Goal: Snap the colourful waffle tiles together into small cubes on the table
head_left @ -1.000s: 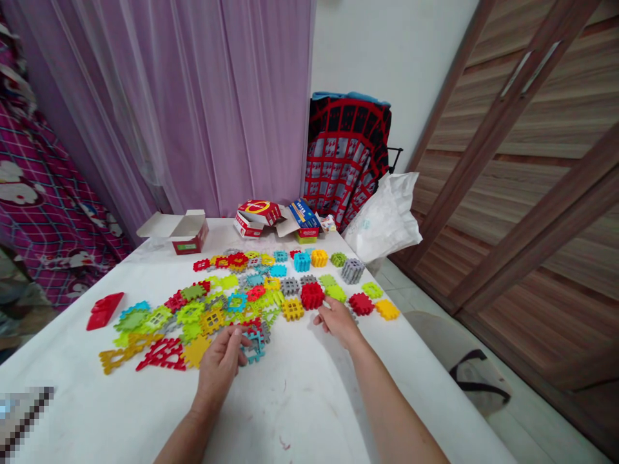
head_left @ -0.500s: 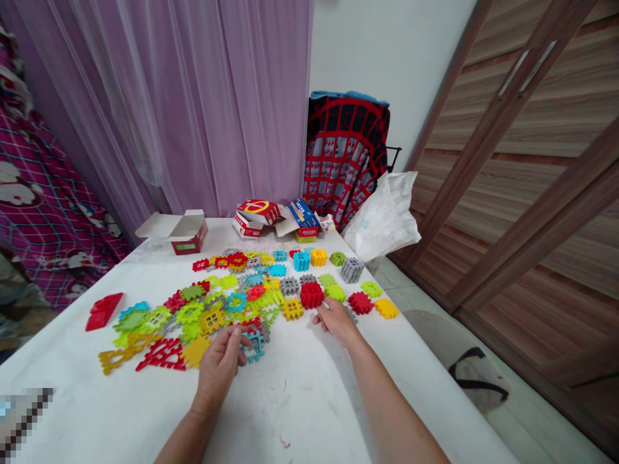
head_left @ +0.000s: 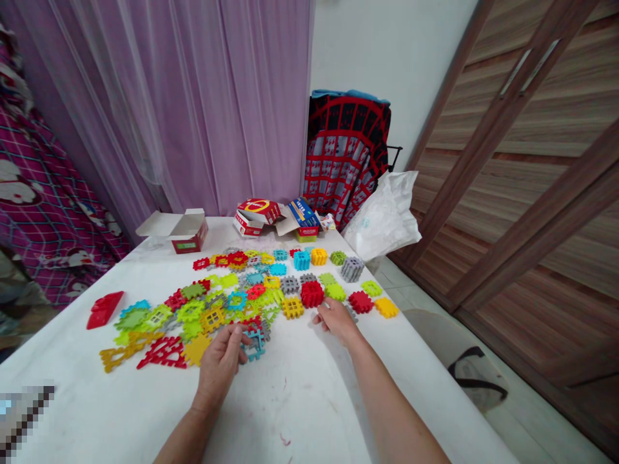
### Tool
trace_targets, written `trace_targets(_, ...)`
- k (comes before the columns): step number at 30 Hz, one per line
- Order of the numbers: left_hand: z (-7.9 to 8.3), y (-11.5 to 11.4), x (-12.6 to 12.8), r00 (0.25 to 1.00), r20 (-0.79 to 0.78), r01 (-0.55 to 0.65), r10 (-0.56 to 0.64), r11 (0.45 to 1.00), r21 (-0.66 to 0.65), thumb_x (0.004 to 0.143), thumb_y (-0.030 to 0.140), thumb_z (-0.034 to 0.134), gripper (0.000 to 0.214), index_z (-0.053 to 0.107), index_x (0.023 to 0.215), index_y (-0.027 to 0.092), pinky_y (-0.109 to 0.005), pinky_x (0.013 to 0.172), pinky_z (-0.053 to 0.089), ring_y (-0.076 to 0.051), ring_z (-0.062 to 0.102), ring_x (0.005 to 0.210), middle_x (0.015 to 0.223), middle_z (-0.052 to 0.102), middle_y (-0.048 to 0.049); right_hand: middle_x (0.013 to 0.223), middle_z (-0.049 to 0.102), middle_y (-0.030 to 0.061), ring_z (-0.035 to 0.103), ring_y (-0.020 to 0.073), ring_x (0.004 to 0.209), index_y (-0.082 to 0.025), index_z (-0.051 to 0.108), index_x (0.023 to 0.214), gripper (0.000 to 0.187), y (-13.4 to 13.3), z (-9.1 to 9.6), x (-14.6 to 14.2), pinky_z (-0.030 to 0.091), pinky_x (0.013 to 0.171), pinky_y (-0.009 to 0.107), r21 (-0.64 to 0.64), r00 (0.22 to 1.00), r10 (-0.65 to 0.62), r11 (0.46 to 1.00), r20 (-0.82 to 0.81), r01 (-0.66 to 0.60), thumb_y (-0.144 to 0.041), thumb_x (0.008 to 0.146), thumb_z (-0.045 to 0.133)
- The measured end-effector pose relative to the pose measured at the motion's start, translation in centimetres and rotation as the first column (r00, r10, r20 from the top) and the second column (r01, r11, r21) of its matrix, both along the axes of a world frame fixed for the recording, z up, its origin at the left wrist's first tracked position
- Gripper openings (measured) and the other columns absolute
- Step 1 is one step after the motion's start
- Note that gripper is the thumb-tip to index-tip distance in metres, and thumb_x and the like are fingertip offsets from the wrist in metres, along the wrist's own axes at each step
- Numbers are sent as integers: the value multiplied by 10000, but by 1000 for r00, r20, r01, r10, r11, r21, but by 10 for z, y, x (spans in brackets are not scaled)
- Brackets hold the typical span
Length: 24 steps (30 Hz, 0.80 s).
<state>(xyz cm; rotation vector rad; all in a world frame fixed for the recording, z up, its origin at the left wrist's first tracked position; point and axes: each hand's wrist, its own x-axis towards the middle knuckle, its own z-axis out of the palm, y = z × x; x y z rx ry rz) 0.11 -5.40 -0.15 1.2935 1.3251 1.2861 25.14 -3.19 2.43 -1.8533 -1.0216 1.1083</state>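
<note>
Many flat plastic interlocking tiles (head_left: pixel 213 309) in red, yellow, green, blue and grey lie spread over a white table (head_left: pixel 300 399). My left hand (head_left: pixel 220 364) rests at the near edge of the pile, fingers curled round the edge of a teal tile (head_left: pixel 255 346), with a red triangular lattice piece (head_left: pixel 162 354) to its left. My right hand (head_left: pixel 337 321) lies knuckles up, fingers bent down onto the table just in front of a thick red block (head_left: pixel 312 294) and a yellow tile (head_left: pixel 293 308). A grey piece (head_left: pixel 353 314) peeks out beside it; what its fingers hold is hidden.
Open cardboard boxes (head_left: pixel 186 233) (head_left: pixel 275 219) stand at the table's far edge, with a white plastic bag (head_left: pixel 384 219) at the far right corner. A red lid (head_left: pixel 104 309) lies at the left. A draped chair (head_left: pixel 345 154) stands behind, wooden doors to the right.
</note>
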Motion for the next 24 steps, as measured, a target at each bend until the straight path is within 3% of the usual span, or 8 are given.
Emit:
trace_targets(4, 3, -1, 1, 1000, 7, -8, 8, 1000, -5, 718, 689, 541, 506, 609, 791, 193, -190, 310, 338, -91, 481, 394, 625, 632, 11, 533, 614, -51, 410, 55, 330, -151, 577, 1079, 320, -1, 1, 2, 257, 374, 168, 7, 1000, 1, 1000, 4, -1, -131, 787, 446)
trace_targets(8, 3, -1, 2, 1000, 22, -13, 14, 1000, -20, 707, 689, 546, 516, 609, 812, 188, -191, 310, 333, -89, 481, 393, 638, 632, 13, 534, 608, -62, 422, 71, 340, -125, 437, 1327, 538, 2, 8, 9, 296, 386, 176, 49, 999, -46, 998, 23, 45, -146, 790, 436)
trace_targets(12, 2, -1, 2, 999, 40, -15, 16, 1000, -26, 687, 707, 555, 539, 608, 807, 184, -187, 300, 328, -88, 484, 391, 630, 627, 16, 469, 549, -82, 371, 78, 329, -94, 392, 1374, 596, 10, 18, 15, 263, 366, 180, 64, 998, -57, 996, -19, 58, -143, 782, 432)
trace_targets(17, 2, -1, 2, 998, 60, -18, 19, 1000, -22, 695, 697, 568, 529, 615, 809, 183, -179, 301, 326, -80, 476, 385, 622, 625, 20, 429, 492, -94, 305, 66, 311, -86, 467, 1281, 512, 19, 22, 14, 193, 348, 179, 47, 996, -32, 998, -81, 36, -145, 773, 440)
trace_targets(24, 0, -1, 1, 1000, 24, -20, 20, 1000, -21, 709, 693, 553, 518, 628, 798, 188, -187, 312, 323, -87, 477, 389, 609, 625, 19, 446, 487, -93, 274, 43, 303, -166, 560, 857, 164, 19, 16, 11, 159, 347, 175, 33, 996, 11, 999, -85, -8, -131, 756, 436)
